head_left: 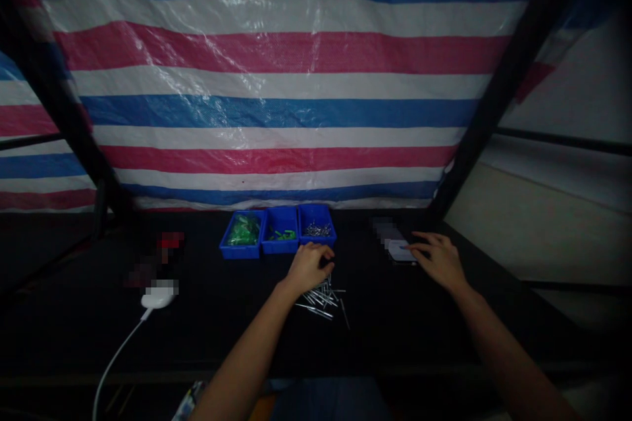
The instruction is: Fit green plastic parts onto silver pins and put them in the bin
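My left hand (310, 266) rests with curled fingers on the dark table, right behind a loose pile of thin metal pins (322, 299); whether it grips any of them I cannot tell. My right hand (438, 258) lies flat farther right, fingertips touching a small white device (399, 251). Just beyond my left hand stand three blue bins in a row: the left bin (240, 235) holds green pieces, the middle bin (280, 231) a few green pieces, the right bin (316, 226) metal pins.
A white object with a white cable (157, 297) lies at the left of the table. A striped blue, white and red tarp (276, 92) hangs behind the table. Black frame posts (486, 112) slant up on both sides.
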### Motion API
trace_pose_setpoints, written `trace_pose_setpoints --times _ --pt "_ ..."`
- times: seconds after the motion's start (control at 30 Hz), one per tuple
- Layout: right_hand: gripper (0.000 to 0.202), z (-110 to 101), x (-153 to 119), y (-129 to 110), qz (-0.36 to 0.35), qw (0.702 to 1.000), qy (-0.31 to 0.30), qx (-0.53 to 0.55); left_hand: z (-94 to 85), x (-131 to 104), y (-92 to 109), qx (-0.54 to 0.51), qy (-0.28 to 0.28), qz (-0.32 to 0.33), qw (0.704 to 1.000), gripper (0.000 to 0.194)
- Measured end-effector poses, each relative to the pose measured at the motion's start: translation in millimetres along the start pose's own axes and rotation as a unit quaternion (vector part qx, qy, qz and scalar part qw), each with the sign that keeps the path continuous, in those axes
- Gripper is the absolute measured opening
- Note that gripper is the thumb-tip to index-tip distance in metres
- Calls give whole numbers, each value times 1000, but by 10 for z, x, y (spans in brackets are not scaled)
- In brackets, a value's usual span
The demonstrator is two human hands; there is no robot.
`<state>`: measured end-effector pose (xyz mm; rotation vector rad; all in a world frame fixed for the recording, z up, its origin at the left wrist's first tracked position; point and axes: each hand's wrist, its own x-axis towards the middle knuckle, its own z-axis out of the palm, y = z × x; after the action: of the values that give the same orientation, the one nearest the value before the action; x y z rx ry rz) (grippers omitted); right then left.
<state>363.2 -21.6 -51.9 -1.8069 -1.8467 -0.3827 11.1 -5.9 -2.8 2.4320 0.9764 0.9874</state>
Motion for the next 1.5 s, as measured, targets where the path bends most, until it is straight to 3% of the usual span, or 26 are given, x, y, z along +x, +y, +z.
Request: trace_pose_setpoints --times 0.17,0.33,0.6,0.9,1.23,1.5 --pt "28 54 7 77 15 1000 12 15 -38 -13 30 86 -93 -12 992 15" --pt "26 133 72 133 42 998 44 33 -41 -3 42 90 -124 -10 988 15" --pt "30 298 285 176 59 997 33 23 -40 -8 45 83 -131 -2 988 15" --pt "36 474 436 194 87 995 -54 -10 -30 -6 41 74 -125 3 989 15" --pt "44 491 514 196 118 987 -105 29 -33 -5 56 81 -124 1 989 15" --pt "41 395 505 159 140 987 -62 42 -28 -5 46 76 -120 5 990 14"
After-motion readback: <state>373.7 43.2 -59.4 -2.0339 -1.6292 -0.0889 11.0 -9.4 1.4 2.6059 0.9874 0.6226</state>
